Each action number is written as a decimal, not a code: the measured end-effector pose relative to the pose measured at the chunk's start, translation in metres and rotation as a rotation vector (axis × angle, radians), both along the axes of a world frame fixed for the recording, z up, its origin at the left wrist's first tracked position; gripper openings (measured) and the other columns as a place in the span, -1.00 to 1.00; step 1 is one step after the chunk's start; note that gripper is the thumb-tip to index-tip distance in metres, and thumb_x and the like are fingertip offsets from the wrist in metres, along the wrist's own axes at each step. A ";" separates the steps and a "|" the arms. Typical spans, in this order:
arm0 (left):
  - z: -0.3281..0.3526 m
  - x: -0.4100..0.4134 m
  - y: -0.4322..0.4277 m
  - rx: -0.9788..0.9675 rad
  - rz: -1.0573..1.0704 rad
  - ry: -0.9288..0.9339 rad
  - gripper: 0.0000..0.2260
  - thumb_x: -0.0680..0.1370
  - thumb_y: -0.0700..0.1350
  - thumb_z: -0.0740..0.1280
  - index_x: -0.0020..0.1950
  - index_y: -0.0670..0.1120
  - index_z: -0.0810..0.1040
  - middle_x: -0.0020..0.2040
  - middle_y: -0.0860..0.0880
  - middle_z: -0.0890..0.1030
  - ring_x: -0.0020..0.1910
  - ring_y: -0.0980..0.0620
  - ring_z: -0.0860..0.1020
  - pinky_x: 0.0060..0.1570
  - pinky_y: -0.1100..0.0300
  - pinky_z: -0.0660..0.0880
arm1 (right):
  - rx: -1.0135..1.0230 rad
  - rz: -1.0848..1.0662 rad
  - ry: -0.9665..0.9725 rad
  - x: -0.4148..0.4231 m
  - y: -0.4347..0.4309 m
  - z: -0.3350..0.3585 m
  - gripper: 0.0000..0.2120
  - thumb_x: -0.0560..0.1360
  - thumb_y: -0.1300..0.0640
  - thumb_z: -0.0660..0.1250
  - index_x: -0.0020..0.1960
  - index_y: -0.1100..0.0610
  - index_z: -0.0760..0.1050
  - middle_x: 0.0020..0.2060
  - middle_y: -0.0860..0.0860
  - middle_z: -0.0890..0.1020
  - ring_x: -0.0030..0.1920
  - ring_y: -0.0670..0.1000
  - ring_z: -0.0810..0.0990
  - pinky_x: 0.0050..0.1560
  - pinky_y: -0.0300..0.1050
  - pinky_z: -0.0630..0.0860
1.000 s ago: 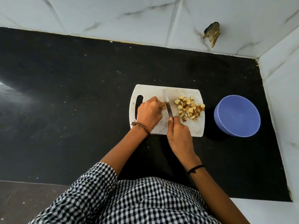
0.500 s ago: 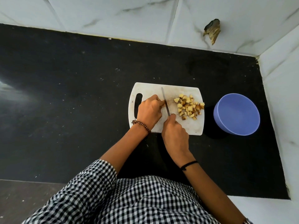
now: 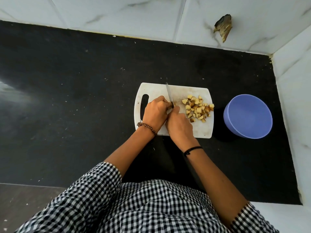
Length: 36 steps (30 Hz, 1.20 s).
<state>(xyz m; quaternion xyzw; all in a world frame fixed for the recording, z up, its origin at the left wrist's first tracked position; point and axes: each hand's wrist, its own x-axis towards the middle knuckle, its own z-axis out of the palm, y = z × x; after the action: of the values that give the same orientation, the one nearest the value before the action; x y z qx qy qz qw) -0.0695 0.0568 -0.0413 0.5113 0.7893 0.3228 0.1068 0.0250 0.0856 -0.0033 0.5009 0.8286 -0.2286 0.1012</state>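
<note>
White board one; knife one; bowl one.

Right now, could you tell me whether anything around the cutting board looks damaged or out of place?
Yes, a ragged brown patch on the white wall tiles looks like a break or something stuck there; I cannot tell which. White specks dot the counter. The cutting board, diced pieces and blue bowl look orderly.

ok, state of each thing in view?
White plastic cutting board: flat on black counter.
Steel-bladed knife: gripped by right hand, blade on board.
Small brownish piece: pinched by left hand, mostly hidden.
Yellow-brown diced pieces: piled on board's right side.
Round blue plastic bowl: upright, empty.
</note>
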 end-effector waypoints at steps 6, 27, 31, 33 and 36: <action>-0.002 0.001 -0.002 0.036 0.018 -0.015 -0.90 0.40 -0.28 0.48 -0.11 -0.20 0.70 -0.19 -0.12 0.63 -0.31 -0.08 0.60 -0.32 0.04 0.60 | -0.047 0.019 0.005 0.002 0.003 0.002 -0.65 0.69 0.13 0.00 0.43 0.21 0.19 0.16 0.24 0.57 0.14 0.28 0.57 0.03 0.13 0.47; 0.003 0.002 -0.003 0.006 0.065 -0.083 -0.88 0.48 -0.27 0.41 -0.01 -0.20 0.69 -0.11 -0.10 0.65 -0.16 -0.06 0.62 -0.12 0.11 0.58 | -0.127 0.052 -0.053 0.067 -0.034 0.026 -0.87 0.65 0.18 0.02 0.17 0.18 0.25 -0.01 0.22 0.52 -0.05 0.31 0.55 -0.13 0.12 0.44; 0.004 0.000 -0.003 -0.001 0.075 -0.147 -0.88 0.50 -0.23 0.41 0.00 -0.21 0.67 -0.09 -0.11 0.66 -0.12 -0.04 0.62 -0.05 0.07 0.60 | -0.221 0.054 -0.098 0.081 -0.029 0.036 -0.90 0.66 0.13 0.02 0.06 0.14 0.26 -0.08 0.14 0.48 -0.12 0.22 0.51 -0.17 0.06 0.40; 0.002 -0.001 -0.004 0.005 0.057 -0.154 -0.86 0.50 -0.21 0.42 0.03 -0.20 0.67 -0.08 -0.11 0.65 -0.12 -0.03 0.62 -0.04 0.08 0.60 | -0.219 0.053 -0.062 0.090 -0.023 0.038 -0.82 0.67 0.06 0.02 0.01 0.13 0.31 -0.12 0.13 0.51 -0.17 0.18 0.54 -0.22 0.02 0.40; -0.002 -0.002 -0.004 -0.001 0.050 -0.135 -0.83 0.49 -0.18 0.43 0.07 -0.16 0.66 -0.05 -0.10 0.63 -0.13 -0.01 0.61 -0.05 0.09 0.60 | -0.150 0.034 0.033 0.101 -0.021 0.036 -0.72 0.68 -0.05 0.01 0.00 0.10 0.36 -0.20 0.07 0.53 -0.25 0.08 0.55 -0.28 0.00 0.42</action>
<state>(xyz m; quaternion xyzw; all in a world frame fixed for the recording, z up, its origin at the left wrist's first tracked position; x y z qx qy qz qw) -0.0711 0.0532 -0.0434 0.4685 0.7928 0.3589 0.1520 0.1262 0.0645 0.0330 0.4741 0.8190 -0.2964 0.1288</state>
